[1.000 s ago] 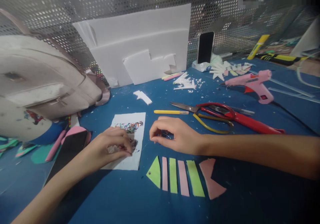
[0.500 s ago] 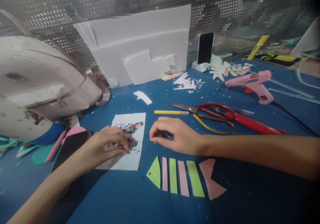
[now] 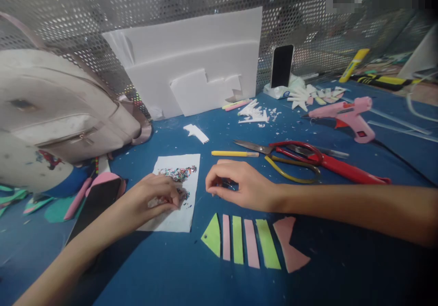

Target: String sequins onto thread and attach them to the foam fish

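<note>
My left hand (image 3: 155, 194) rests over a white paper sheet (image 3: 171, 226), its fingers curled and the tips pinched together at a pile of small, shiny, many-coloured flakes (image 3: 183, 173). What its fingertips hold is hidden. To the right, my right hand (image 3: 241, 183) lies closed on the blue table, thumb against forefinger; a small shiny bit shows under the palm, too hidden to name. Just below it, flat foam pieces form a fish: a green head (image 3: 212, 236) with a dark eye, pink and green strips (image 3: 237, 240), and a pink tail (image 3: 292, 246).
Scissors (image 3: 290, 153), a yellow pen (image 3: 234, 153) and a pink glue gun (image 3: 345, 114) lie beyond my right hand. White scraps (image 3: 253, 112) are scattered behind. A phone (image 3: 282, 66) stands at the back. A backpack (image 3: 68, 105) and a dark phone (image 3: 97, 201) are at left.
My left hand has shifted slightly to the right over the flakes. My right hand stays in the same curled pose, and the foam pieces have not moved.
</note>
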Available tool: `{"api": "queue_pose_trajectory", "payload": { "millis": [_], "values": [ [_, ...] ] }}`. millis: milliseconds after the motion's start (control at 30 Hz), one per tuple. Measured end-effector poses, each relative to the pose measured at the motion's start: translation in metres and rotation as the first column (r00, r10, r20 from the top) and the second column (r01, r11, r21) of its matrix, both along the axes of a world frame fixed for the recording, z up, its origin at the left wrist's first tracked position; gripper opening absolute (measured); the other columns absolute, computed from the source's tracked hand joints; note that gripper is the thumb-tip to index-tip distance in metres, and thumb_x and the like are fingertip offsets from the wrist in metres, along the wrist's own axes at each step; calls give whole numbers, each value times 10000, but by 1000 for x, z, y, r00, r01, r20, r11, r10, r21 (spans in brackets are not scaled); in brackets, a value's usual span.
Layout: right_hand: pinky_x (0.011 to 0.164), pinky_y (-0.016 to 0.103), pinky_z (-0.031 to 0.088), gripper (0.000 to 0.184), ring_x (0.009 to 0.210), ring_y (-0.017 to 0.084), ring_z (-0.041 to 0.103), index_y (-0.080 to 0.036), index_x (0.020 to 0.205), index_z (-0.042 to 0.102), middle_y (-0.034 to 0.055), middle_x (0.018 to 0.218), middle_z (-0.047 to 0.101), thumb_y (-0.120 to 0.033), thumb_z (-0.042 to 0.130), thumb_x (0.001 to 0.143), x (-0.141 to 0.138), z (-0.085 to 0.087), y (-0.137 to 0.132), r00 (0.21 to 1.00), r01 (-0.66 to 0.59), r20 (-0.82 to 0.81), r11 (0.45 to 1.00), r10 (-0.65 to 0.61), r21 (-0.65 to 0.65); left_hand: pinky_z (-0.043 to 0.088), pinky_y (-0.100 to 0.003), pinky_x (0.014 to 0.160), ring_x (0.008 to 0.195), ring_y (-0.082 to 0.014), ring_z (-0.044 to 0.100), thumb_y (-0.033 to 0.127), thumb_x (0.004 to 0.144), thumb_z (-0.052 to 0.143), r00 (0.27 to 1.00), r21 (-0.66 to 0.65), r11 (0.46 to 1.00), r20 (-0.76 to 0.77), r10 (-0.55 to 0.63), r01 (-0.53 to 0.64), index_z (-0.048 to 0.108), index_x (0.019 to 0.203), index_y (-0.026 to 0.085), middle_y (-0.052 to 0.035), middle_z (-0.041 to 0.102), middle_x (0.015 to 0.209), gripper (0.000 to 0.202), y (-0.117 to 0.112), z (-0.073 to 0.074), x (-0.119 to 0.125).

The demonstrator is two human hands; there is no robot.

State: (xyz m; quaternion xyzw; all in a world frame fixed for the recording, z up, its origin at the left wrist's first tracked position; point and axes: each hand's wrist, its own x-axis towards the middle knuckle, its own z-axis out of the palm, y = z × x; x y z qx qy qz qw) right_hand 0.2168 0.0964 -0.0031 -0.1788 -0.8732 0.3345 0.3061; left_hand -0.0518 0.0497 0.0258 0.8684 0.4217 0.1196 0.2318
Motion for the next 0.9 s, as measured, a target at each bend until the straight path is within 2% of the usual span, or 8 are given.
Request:
{"api": "queue_pose_trajectory", "payload": {
  "millis": [133, 233, 400, 533, 633, 900],
  "values": [
    [695, 244, 412, 35, 817, 125, 541, -173, 901, 610, 9, 872, 638, -166, 578, 914, 0, 0, 1, 1000, 1, 2, 1000, -1, 2, 472, -272, 781, 863, -149, 654, 232, 882, 614, 984, -50, 988, 96, 149, -145, 671, 857, 250, 7, 723, 914, 64, -5, 1, 0],
    [694, 246, 411, 39, 814, 126, 539, -176, 909, 612, 10, 871, 633, -175, 574, 918, 1, -1, 1, 1000, 4, 3, 1000, -4, 2, 490, -259, 765, 841, -146, 672, 240, 866, 634, 944, -119, 961, 191, 268, -249, 677, 821, 245, 5, 730, 875, 62, -9, -1, 0],
    [707, 251, 415, 45, 817, 130, 541, -177, 900, 605, 12, 862, 628, -175, 566, 920, 0, 0, 0, 1000, 2, -11, 1000, -2, 7, 488, -257, 681, 744, -143, 640, 204, 829, 657, 820, -116, 919, 419, 389, -377, 637, 728, 210, -5, 692, 758, 103, -16, -14, 17],
    [711, 251, 421, 56, 818, 131, 542, -174, 892, 596, 18, 865, 630, -169, 550, 924, 0, 2, -1, 1000, 10, -22, 1000, -10, -7, 477, -247, 622, 692, -136, 611, 192, 812, 672, 733, -126, 855, 463, 499, -503, 656, 767, 203, -3, 664, 724, 49, -27, -22, 38],
    [717, 254, 426, 52, 811, 128, 543, -171, 889, 591, 18, 864, 628, -162, 548, 917, 0, 2, -2, 999, 25, -36, 1000, -26, -8, 499, -235, 636, 689, -126, 602, 188, 804, 680, 685, -148, 843, 520, 510, -516, 659, 804, 211, 4, 650, 736, 31, -34, -24, 49],
    [706, 252, 422, 35, 788, 119, 535, -166, 881, 593, 15, 855, 629, -149, 563, 888, 0, -1, -3, 997, 14, -79, 998, -10, 58, 516, -227, 678, 729, -119, 611, 169, 810, 669, 667, -152, 835, 534, 520, -529, 658, 865, 240, 13, 653, 800, 90, -40, -27, 53]
  ]
}}
